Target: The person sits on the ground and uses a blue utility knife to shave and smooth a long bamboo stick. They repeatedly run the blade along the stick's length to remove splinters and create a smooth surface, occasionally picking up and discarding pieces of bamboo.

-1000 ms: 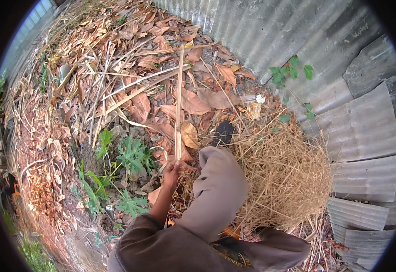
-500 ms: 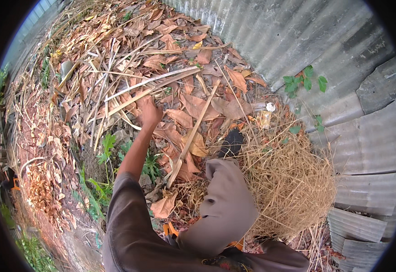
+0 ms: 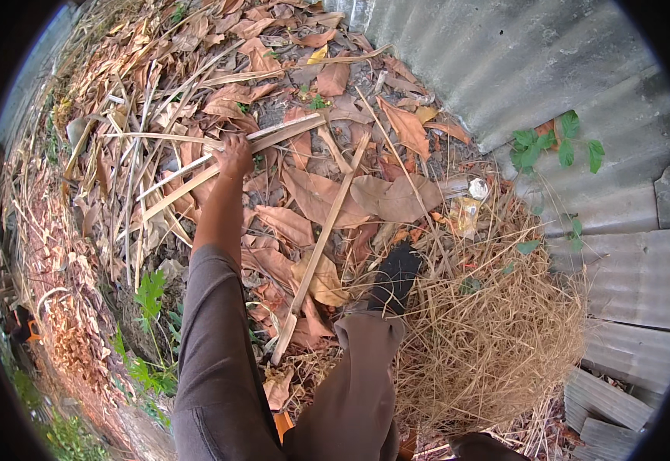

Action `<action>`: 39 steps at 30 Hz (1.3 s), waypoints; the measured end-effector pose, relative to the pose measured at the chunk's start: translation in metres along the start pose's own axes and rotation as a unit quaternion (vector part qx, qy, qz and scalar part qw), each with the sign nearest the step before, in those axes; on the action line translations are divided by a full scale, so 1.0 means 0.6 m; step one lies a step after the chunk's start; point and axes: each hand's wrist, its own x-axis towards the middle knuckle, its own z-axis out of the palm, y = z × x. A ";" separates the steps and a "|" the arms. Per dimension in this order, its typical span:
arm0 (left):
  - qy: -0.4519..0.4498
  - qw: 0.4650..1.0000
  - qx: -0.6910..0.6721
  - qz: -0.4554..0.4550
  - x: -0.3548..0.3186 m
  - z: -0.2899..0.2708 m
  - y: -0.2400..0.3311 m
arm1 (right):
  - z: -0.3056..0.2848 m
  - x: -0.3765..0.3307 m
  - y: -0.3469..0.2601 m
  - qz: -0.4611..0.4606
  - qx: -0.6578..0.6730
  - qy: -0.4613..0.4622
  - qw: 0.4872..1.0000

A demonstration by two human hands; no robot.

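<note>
My left hand [image 3: 233, 157] reaches down to the littered ground, its fingers curled over a pale, thin dry strip [image 3: 158, 137]. Two longer flat wood strips [image 3: 281, 137] pass slantwise beneath the hand, stretching out on both sides of it. Part of the grip is hidden behind the back of the hand. Another flat wood strip [image 3: 325, 244] lies apart on the leaves, right of my forearm. Large brown dry leaves [image 3: 323, 196] surround the strips. My right hand is out of the picture.
My black shoe [image 3: 398, 276] stands beside a heap of dry straw [image 3: 488, 346]. Corrugated metal sheets [image 3: 504, 69] wall off the right side, with a green vine [image 3: 531, 150] against them. Green weeds [image 3: 150, 296] grow left of my sleeve. Crumpled litter [image 3: 465, 215] lies above the straw.
My left hand has moved forward and slightly left, from the leaves below the strips onto the strips. The view has shifted a little, and the strips lie much as before.
</note>
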 end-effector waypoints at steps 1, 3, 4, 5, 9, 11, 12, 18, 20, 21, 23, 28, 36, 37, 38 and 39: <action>0.041 0.999 0.009 0.019 -0.003 0.023 -0.010 | -0.004 -0.001 -0.001 0.004 0.000 0.001 1.000; 0.077 0.993 0.056 0.069 -0.027 0.016 -0.011 | -0.005 0.001 -0.001 0.007 0.000 0.000 1.000; 0.088 0.991 0.038 0.094 -0.030 0.016 -0.014 | -0.002 0.004 0.000 0.009 0.004 0.005 1.000; 0.097 0.989 0.020 0.113 -0.038 0.017 -0.025 | -0.004 0.008 -0.001 0.008 0.002 0.004 1.000; 0.146 0.975 -0.008 0.169 -0.043 0.046 -0.069 | -0.010 0.008 -0.002 0.006 -0.001 0.002 1.000; 0.130 0.974 0.001 0.187 -0.042 0.051 -0.075 | -0.011 0.008 -0.002 0.009 0.000 0.000 1.000; 0.121 0.975 -0.007 0.189 -0.044 0.046 -0.072 | -0.014 0.008 -0.002 0.008 -0.001 0.002 1.000; 0.214 0.945 -0.052 0.240 -0.137 -0.017 -0.085 | -0.032 -0.007 -0.005 -0.009 -0.006 0.005 1.000; 0.219 0.939 -0.072 0.254 -0.214 -0.074 -0.054 | -0.044 -0.023 -0.003 -0.022 -0.002 0.012 1.000; 0.228 0.930 -0.090 0.275 -0.262 -0.104 -0.040 | -0.052 -0.037 -0.001 -0.027 0.003 0.017 0.999; 0.304 0.878 -0.149 0.337 -0.359 -0.140 -0.003 | -0.072 -0.064 -0.003 -0.040 0.011 0.027 0.999; 0.311 0.858 -0.196 0.359 -0.557 -0.129 0.119 | -0.132 -0.126 -0.037 -0.086 0.023 0.053 0.995; -0.002 0.888 -0.283 0.362 -0.620 -0.123 0.327 | -0.179 -0.181 -0.061 -0.117 0.076 0.094 0.986; 0.003 0.876 -0.301 0.377 -0.619 -0.121 0.326 | -0.184 -0.185 -0.057 -0.116 0.082 0.099 0.985; 0.009 0.864 -0.317 0.391 -0.612 -0.122 0.322 | -0.187 -0.186 -0.054 -0.116 0.084 0.098 0.985; 0.058 0.854 -0.357 0.373 -0.590 -0.110 0.312 | -0.191 -0.188 -0.048 -0.115 0.091 0.102 0.984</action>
